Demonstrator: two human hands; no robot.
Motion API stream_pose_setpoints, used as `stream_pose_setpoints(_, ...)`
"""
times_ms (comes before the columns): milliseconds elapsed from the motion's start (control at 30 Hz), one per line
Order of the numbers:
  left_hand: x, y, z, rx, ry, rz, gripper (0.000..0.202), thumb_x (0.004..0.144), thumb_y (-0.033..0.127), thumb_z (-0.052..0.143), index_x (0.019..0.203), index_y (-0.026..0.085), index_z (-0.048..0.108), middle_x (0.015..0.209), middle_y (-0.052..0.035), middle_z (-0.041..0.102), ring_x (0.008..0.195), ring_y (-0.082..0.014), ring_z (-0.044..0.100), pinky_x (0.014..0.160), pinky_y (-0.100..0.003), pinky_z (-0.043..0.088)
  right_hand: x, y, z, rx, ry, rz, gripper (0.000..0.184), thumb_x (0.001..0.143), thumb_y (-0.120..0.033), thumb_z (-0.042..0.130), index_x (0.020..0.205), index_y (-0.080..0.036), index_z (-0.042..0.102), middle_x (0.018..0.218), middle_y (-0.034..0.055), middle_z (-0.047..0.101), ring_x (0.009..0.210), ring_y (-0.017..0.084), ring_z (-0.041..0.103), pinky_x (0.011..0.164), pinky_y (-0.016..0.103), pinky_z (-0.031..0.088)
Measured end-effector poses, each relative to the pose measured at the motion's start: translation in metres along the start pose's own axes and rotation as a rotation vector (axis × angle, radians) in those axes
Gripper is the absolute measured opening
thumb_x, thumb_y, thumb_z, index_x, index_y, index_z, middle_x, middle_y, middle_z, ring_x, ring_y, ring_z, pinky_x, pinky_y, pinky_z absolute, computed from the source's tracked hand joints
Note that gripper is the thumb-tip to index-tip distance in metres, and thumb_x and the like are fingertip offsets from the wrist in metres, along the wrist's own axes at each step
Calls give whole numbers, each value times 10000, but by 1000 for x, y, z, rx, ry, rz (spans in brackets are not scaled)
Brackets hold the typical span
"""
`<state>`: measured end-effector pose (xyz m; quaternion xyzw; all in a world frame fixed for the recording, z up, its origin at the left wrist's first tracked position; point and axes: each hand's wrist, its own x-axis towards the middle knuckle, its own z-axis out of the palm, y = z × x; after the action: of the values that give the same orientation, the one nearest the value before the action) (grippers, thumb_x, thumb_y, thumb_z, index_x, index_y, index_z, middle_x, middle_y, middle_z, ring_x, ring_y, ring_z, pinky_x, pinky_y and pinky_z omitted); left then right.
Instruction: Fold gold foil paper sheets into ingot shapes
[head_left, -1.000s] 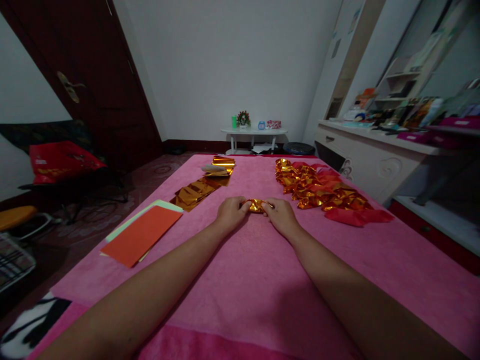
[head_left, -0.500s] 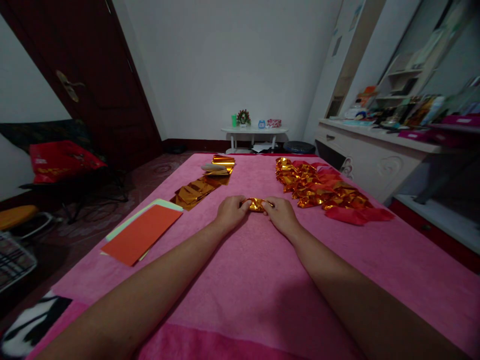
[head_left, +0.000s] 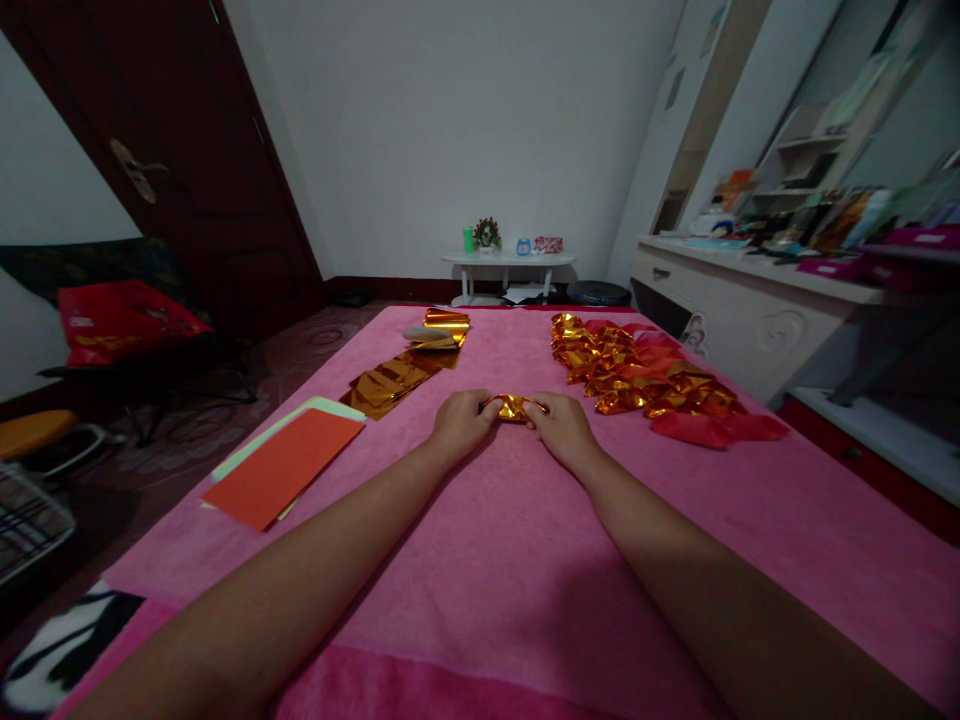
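A small folded piece of gold foil paper (head_left: 512,408) sits between my two hands over the pink cloth (head_left: 480,550). My left hand (head_left: 463,422) pinches its left end, thumb toward the middle. At the opposite end, my right hand (head_left: 561,425) is closed on it in the same way. The fingers partly cover both ends of the foil. To the left lie loose gold foil sheets (head_left: 394,383), with a rolled gold foil (head_left: 447,322) behind them. Several folded gold foil pieces (head_left: 622,370) are heaped on the right, with red pieces (head_left: 720,430) among them.
Orange paper (head_left: 289,465) lies over pale green and yellowish sheets at the left edge of the cloth. A white dresser (head_left: 742,300) with bottles stands on the right. Farther back is a low white table (head_left: 510,260); a red bag (head_left: 127,322) rests on a chair at left.
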<state>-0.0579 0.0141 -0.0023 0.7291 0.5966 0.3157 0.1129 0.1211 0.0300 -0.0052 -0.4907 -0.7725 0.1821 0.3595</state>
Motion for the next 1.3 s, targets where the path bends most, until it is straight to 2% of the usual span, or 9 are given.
stream_pose_setpoints(1300,0,0,-1,15,-6,6,357,862,402,420,730,164,650,676,-34,627,626,-138,522,562,-241,299,2,0,1,-29,-9,-13,276,841,-291,440,679,-180,634,593,16,625,553,135,538,523,229,321)
